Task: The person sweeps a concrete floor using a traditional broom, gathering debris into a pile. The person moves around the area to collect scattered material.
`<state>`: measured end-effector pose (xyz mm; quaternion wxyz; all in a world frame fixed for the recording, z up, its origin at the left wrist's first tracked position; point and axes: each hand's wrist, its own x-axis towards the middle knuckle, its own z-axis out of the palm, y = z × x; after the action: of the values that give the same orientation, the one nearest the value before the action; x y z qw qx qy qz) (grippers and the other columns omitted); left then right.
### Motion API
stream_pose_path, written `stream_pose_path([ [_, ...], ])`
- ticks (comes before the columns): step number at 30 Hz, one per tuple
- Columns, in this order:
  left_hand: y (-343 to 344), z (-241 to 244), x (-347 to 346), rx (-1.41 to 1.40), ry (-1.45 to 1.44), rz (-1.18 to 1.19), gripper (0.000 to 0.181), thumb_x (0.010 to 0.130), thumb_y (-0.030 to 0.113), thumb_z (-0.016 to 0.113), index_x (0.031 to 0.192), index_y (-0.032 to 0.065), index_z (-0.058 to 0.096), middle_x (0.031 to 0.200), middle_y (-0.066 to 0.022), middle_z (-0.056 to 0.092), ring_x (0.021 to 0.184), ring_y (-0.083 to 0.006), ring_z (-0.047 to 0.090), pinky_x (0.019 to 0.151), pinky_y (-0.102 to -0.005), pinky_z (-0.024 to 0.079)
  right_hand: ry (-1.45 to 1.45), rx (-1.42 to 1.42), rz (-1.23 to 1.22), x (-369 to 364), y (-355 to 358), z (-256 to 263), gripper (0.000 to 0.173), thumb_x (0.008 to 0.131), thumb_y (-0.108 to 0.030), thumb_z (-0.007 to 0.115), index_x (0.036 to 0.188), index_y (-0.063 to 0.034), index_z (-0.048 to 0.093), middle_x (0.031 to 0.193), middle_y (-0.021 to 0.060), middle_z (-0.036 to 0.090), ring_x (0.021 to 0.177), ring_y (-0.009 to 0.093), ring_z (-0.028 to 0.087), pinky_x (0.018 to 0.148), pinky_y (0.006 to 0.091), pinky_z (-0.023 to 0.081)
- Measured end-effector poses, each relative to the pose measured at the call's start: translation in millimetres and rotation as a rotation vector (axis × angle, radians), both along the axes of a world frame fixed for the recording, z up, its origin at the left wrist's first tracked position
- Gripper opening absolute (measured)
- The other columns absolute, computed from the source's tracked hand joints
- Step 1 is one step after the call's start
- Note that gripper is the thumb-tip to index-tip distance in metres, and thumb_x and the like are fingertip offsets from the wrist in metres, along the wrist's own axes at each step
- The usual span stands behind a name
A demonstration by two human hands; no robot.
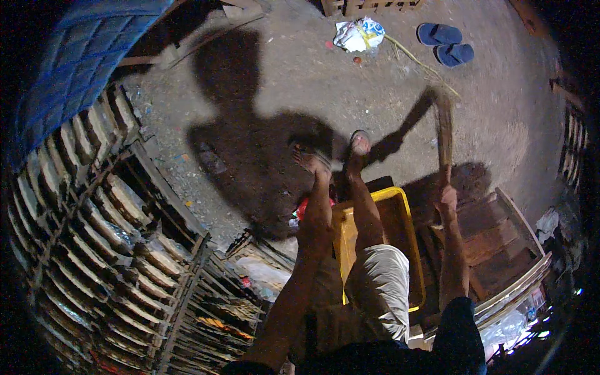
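Note:
My right hand (448, 200) is closed around the near end of a hand broom of thin sticks (444, 136). The broom points away from me, and its far end is blurred above the dirt floor. In deep shadow, my left hand (315, 233) lies by my left knee and shin; its fingers cannot be made out. A yellow plastic crate (418, 262) stands around and behind my right leg, close to the right forearm. On the ground ahead are my two sandalled feet. A thin dry stalk (417, 62) lies just beyond the broom's far end.
Slatted wooden racks (117, 262) line the left, below blue quilted material (93, 56). Wooden boards (492, 246) lie at the right. Two blue flip-flops (438, 34) and a crumpled white plastic bag (349, 37) rest on the floor ahead. A red wrapper (301, 209) is beside my left shin.

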<state>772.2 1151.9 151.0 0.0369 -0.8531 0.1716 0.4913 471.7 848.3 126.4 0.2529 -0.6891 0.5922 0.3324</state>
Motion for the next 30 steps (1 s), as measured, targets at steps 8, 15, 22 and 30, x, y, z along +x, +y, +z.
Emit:
stream_pose_path([
  [8, 3.4, -8.2, -9.5, 0.014, -0.011, -0.037, 0.056, 0.082, 0.043, 0.065, 0.128, 0.0119, 0.062, 0.127, -0.0193, 0.062, 0.117, -0.0485, 0.055, 0.096, -0.0568, 0.047, -0.286, 0.283, 0.478, 176.6, 109.1, -35.0, 0.074, 0.095, -0.020, 0.053, 0.158, -0.0335, 0.019, 0.102, 0.0301, 0.068, 0.089, 0.044, 0.070, 0.077, 0.0552, 0.057],
  [15, 3.9, -12.3, -10.8, -0.015, 0.008, -0.081, 0.056, 0.081, 0.042, 0.066, 0.128, 0.0118, 0.062, 0.126, -0.0194, 0.062, 0.117, -0.0481, 0.055, 0.096, -0.0560, 0.048, -0.264, 0.140, 0.333, 210.3, 64.0, -73.5, 0.091, 0.088, -0.020, 0.062, 0.160, -0.0279, 0.008, 0.100, 0.0262, 0.070, 0.089, 0.046, 0.069, 0.077, 0.0558, 0.054],
  [22, 20.8, -7.8, -2.9, 0.021, -0.020, -0.045, 0.056, 0.080, 0.042, 0.067, 0.127, 0.0117, 0.062, 0.125, -0.0195, 0.062, 0.116, -0.0477, 0.055, 0.097, -0.0552, 0.048, -0.030, 0.020, 0.187, 15.6, 8.6, -105.2, 0.048, 0.090, -0.031, 0.059, 0.132, -0.0091, 0.051, 0.099, 0.0242, 0.071, 0.088, 0.046, 0.068, 0.077, 0.0557, 0.054],
  [30, 13.6, -12.2, -11.9, -0.026, 0.042, -0.063, 0.057, 0.079, 0.041, 0.068, 0.127, 0.0116, 0.063, 0.125, -0.0196, 0.063, 0.116, -0.0473, 0.056, 0.097, -0.0542, 0.048, -0.157, -0.148, -0.045, -135.2, 22.3, -79.0, 0.071, 0.089, -0.027, 0.062, 0.154, -0.0205, 0.033, 0.082, 0.0165, 0.072, 0.073, 0.041, 0.068, 0.064, 0.0478, 0.056],
])
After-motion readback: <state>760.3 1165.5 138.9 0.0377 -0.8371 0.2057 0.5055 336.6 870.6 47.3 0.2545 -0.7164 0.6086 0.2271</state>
